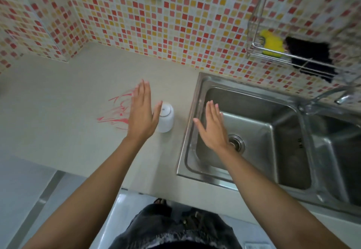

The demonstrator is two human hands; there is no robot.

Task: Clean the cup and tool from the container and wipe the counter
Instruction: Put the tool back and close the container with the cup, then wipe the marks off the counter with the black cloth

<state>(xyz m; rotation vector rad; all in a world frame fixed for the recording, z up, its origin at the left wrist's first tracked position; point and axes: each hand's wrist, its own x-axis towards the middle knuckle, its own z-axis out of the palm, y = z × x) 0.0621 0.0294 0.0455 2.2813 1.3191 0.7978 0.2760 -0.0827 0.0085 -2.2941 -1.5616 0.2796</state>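
Both your hands are flat and spread, gripping nothing. Your left hand [141, 112] sits mid-frame above the beige counter [58, 100], covering part of the red scribbles [115, 110] — its thumb is just beside, perhaps touching, the white cup [167, 118], which stands upside down at centre. Your right hand [212, 127] hovers over the steel sink [254, 131]. At upper right, a wire rack [277, 53] holds a yellow sponge [272, 44] and a black cloth [310, 57].
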